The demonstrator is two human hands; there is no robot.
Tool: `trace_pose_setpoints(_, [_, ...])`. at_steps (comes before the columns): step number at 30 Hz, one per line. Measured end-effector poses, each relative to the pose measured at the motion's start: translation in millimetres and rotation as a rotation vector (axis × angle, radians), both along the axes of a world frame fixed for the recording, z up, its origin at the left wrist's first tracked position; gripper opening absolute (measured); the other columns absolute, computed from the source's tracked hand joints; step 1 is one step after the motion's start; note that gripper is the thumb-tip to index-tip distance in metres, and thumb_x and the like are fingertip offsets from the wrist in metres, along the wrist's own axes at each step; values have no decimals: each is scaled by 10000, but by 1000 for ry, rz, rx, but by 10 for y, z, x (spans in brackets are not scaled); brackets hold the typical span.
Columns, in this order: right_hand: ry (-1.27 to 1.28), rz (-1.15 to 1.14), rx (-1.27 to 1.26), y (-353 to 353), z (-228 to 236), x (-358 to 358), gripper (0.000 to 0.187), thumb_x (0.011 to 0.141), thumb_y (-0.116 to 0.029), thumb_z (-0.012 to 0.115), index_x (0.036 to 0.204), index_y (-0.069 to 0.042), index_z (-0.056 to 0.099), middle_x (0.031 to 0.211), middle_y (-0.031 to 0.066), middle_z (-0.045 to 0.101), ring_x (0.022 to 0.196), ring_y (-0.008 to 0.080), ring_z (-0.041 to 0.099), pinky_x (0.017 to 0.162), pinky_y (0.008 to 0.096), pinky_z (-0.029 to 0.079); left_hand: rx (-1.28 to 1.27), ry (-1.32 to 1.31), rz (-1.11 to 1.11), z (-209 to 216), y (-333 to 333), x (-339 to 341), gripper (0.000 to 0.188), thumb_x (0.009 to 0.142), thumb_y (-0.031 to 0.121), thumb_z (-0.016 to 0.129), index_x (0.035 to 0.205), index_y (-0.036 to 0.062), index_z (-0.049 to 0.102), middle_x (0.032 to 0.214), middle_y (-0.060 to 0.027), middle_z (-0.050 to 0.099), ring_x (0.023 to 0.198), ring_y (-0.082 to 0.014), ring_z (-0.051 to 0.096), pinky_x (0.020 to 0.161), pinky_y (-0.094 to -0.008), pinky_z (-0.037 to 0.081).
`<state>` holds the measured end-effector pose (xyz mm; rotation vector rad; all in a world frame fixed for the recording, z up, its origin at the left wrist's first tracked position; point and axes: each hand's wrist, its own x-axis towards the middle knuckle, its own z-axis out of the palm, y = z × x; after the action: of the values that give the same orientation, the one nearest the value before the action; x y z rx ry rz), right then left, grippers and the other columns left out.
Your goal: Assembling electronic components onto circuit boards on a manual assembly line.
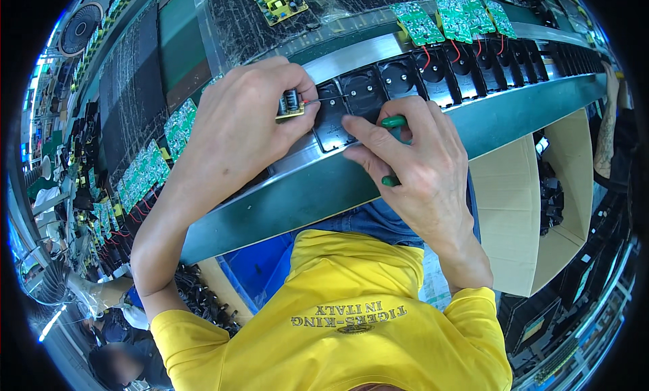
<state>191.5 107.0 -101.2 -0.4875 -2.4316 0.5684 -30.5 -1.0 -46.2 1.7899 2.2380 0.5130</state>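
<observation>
My left hand point(247, 114) pinches a small circuit board point(291, 107) with dark cylindrical capacitors, at the left end of a row of black plastic housings. A thin wire runs from the board's edge toward the nearest black housing point(331, 127). My right hand point(422, 154) is closed around a pair of green-handled pliers point(393, 122); both handles show between the fingers, and the head is hidden. Its thumb and index finger reach to the right edge of that same housing. Small screws show inside the neighbouring housing point(365, 87).
More housings line the metal rail point(297, 162) to the right. Green circuit boards point(417, 22) with red wires lie behind them, others point(143, 177) at the left. An open cardboard box point(503, 208) with black parts stands at right. Another person's arm point(606, 127) shows at far right.
</observation>
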Motion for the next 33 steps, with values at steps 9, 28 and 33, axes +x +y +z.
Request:
trace_pose_setpoints(9, [513, 197, -964, 117, 538, -494, 228, 1103, -258, 702, 1245, -90, 762, 920, 33, 589, 790, 159, 519, 734, 304, 454, 102, 129, -262, -63, -69, -220, 107, 910, 64, 813, 1015, 68, 795, 1059, -22, 747, 908, -254, 688, 842, -371, 569])
trace_pose_setpoints(28, [885, 509, -1433, 330, -137, -1142, 417, 1222, -425, 414, 1107, -120, 674, 855, 8, 485, 741, 142, 406, 688, 325, 360, 311, 239, -407, -352, -70, -392, 134, 903, 106, 760, 1025, 156, 783, 1045, -1, 681, 913, -228, 662, 811, -356, 570])
trace_pose_setpoints(33, [788, 682, -1168, 387, -210, -1114, 391, 1222, -399, 430, 1144, -109, 680, 881, 17, 527, 753, 142, 442, 693, 320, 374, 306, 241, -401, -318, -56, -355, 136, 916, 109, 768, 1044, 153, 782, 1068, -5, 689, 918, -235, 671, 795, -365, 574])
